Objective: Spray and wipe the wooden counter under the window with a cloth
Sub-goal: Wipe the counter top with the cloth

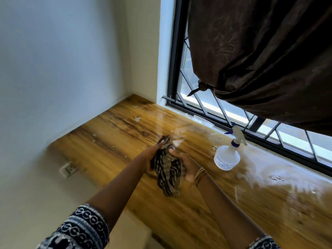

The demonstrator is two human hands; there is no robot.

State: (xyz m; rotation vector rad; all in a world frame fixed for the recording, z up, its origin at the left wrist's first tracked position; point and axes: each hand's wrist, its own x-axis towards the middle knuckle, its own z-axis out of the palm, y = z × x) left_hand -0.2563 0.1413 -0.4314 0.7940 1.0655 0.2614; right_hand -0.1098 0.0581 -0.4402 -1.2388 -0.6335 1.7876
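Wooden table [179, 221] under the window, wet in patches, mid-clean.
Both hands, left hand [152, 159] and right hand [186, 168], grip the bunched striped cloth [167, 169] above the table; best spread flat before wiping; spray bottle [227, 155] stands beyond, near the barred window [224, 112]; white flecks remain toward the corner.

We see a dark cloth [168, 169] striped in pale grey, a honey-brown counter [206, 209] with dark grain streaks, a translucent white spray bottle [227, 156] with blue collar and nozzle tip, a dark brown curtain [265, 51], and navy sleeves [84, 229] patterned in white.
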